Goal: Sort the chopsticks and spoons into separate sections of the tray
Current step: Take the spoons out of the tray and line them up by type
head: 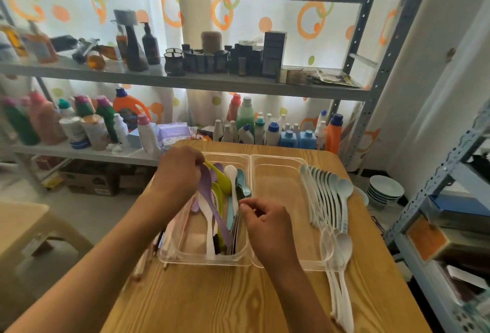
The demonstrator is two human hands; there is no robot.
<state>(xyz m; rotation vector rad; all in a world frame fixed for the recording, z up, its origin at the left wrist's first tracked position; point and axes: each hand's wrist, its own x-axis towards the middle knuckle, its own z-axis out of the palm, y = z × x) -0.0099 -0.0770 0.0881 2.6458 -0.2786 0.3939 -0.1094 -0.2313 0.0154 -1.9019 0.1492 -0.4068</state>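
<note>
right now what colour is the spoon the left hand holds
Yellow-green spoon, pinched by the left hand; head view.

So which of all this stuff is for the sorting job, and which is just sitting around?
For the job:
- clear tray, two sections
- coloured spoons in its left section
- pale spoons lined up along its right side
- left hand pinching a purple spoon
- right hand

Just sitting around:
- bottles on the shelves
- stacked bowls
- cardboard boxes

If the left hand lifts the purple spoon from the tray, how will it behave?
The purple spoon looks like thin plastic, so probably light and fairly stiff. It lies tangled among the other spoons in the clear tray, so lifting may drag neighbours. Its smooth surface may slip in the left hand.
</note>
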